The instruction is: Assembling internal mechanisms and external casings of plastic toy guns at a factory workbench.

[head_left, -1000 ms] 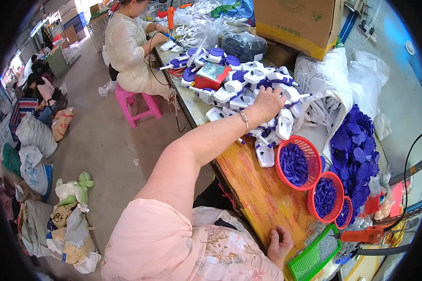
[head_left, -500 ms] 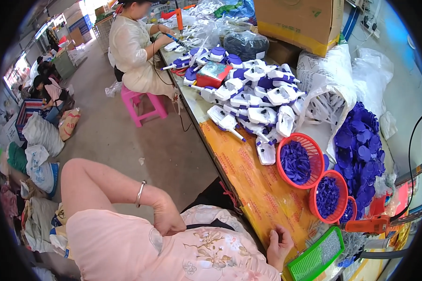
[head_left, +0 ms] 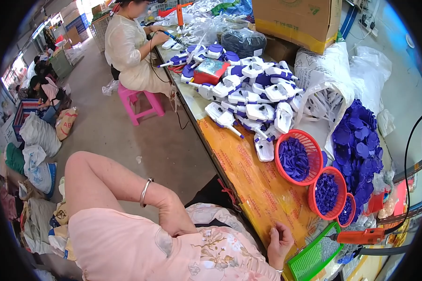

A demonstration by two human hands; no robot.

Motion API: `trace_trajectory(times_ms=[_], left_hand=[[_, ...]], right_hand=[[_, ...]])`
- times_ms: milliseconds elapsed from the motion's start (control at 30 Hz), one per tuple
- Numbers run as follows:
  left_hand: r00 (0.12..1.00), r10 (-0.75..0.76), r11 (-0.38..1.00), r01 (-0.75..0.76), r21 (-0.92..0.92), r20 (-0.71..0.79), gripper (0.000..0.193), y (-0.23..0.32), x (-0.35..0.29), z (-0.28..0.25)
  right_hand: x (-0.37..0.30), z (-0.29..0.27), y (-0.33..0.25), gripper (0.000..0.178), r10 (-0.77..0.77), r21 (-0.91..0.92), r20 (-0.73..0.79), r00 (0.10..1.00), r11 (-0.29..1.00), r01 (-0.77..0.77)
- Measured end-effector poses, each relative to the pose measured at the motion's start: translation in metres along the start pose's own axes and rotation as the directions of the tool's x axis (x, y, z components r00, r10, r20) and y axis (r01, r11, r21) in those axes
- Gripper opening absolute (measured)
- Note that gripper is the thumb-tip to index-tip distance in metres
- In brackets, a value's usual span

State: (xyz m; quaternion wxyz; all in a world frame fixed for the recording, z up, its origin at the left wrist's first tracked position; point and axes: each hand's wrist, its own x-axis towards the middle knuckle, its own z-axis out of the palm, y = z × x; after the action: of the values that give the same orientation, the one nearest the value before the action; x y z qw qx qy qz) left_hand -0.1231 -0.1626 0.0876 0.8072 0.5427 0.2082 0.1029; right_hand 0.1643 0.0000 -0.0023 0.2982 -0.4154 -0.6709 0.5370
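My left arm, with a silver bangle at the wrist, is bent back toward my waist. My left hand presses into the pink floral top; its fingers are hidden. Resting at the table's near edge, my right hand has loosely bent fingers and nothing visible in it. Beside it lies a green tray holding small grey bits. An orange electric screwdriver lies just right of the tray. Farther up stand red baskets of purple plastic parts.
White-and-purple plastic housings are heaped on the table, with a red box among them. Loose purple discs and a white sack lie at right. A large carton stands behind. A co-worker sits on a pink stool.
My view has shifted slightly. My left hand has sunk deeper against my clothing at the waist. The right hand stays at the table edge, and the screwdriver appears closer to the tray.
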Motion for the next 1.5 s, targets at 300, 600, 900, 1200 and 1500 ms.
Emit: trace_trajectory(times_ms=[300,600,900,1200,1500], left_hand=[[1.0,-0.014,0.996,0.012,0.088,0.021,0.038,-0.005,0.003,0.007],[0.939,0.252,0.861,-0.106,0.498,-0.235,0.028,0.004,-0.006,0.012],[0.922,0.186,0.838,0.03,0.545,-0.338,0.019,-0.009,-0.004,0.024],[0.982,-0.05,0.927,0.113,0.359,-0.181,0.021,0.0,-0.012,0.015],[0.877,0.263,0.935,-0.13,0.329,-0.401,0.022,-0.01,-0.006,0.023]], right_hand=[[0.0,0.001,-0.005,0.014,0.024,0.042,0.002,1.0,0.999,-0.024],[0.001,0.002,-0.006,0.015,-0.017,-0.004,-0.008,1.0,1.0,0.017],[0.0,0.002,-0.007,0.015,0.026,0.028,-0.002,1.0,0.999,-0.026],[0.003,0.002,-0.005,0.015,0.012,0.024,0.008,1.0,1.0,-0.012],[0.005,0.0,0.003,0.013,-0.01,0.037,-0.017,1.0,0.999,0.011]])
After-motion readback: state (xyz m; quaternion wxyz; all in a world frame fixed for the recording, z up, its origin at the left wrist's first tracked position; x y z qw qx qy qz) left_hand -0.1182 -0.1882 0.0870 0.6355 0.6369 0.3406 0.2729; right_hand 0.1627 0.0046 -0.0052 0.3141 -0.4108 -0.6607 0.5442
